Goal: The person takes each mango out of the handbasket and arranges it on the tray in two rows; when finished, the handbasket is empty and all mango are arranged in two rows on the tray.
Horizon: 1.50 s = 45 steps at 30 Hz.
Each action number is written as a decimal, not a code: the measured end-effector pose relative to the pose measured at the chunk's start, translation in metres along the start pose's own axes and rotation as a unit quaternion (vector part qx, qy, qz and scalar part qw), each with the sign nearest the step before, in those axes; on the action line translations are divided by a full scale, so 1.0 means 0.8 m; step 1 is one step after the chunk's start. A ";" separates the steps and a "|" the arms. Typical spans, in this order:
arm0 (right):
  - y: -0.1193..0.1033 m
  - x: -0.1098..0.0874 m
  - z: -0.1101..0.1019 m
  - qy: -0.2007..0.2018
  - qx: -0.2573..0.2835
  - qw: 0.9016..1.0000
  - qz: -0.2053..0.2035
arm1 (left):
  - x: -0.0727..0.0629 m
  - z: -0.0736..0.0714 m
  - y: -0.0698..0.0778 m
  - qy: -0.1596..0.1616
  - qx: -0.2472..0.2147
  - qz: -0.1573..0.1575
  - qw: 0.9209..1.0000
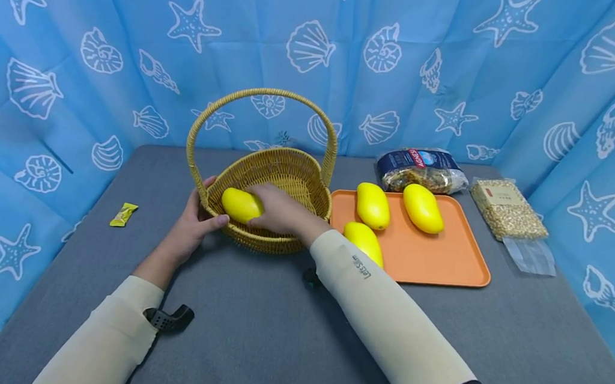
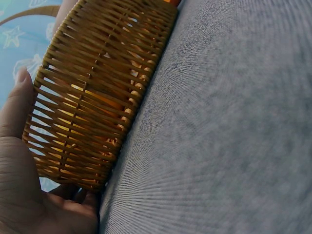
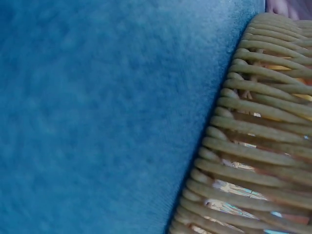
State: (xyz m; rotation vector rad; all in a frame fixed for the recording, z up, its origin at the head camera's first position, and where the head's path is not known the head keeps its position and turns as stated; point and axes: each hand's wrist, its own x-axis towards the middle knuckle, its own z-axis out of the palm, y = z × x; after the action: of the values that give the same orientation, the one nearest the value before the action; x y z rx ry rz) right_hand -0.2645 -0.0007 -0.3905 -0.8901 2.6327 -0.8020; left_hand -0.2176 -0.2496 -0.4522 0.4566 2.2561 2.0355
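A wicker basket (image 1: 276,247) with a tall arched handle stands on the grey table. My left hand (image 1: 196,222) grips its left side, thumb at the rim; in the left wrist view the hand (image 2: 24,180) wraps the end of the woven wall (image 2: 97,87). Inside the basket's left part, my right hand (image 1: 279,208) holds a yellow mango (image 1: 241,206), its fingers partly hidden behind the fruit. Yellow shows through the weave in the left wrist view. The basket's wall (image 3: 263,126) fills the right of the right wrist view, which does not show the right hand's hold.
An orange tray (image 1: 432,256) right of the basket bears three mangoes (image 1: 373,206). Behind it lies a blue-labelled Agnesi bag (image 1: 420,168), and to its right a clear pack of pale grains (image 1: 509,209). A small yellow wrapped packet (image 1: 124,215) lies at the left.
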 end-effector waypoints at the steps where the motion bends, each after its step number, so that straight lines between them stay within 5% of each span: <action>1: 0.000 0.000 0.000 0.002 -0.002 1.000 0.001 | 0.000 0.000 0.000 0.001 0.000 0.000 1.000; 18: -0.004 -0.005 -0.002 0.028 -0.050 0.998 -0.011 | 0.000 -0.001 0.000 0.004 0.004 -0.004 1.000; 35: -0.011 -0.019 -0.018 0.105 -0.020 0.994 0.007 | 0.001 0.002 -0.001 0.012 0.007 -0.002 1.000; 45: -0.020 -0.044 -0.028 0.110 -0.009 0.994 0.001 | 0.001 0.002 0.000 0.014 0.006 -0.004 1.000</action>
State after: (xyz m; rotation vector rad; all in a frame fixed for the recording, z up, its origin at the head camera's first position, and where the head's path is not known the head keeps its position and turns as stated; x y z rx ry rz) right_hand -0.2384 0.0200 -0.3612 -0.8462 2.8324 -0.9255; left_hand -0.2178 -0.2476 -0.4525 0.4214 2.2830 2.0372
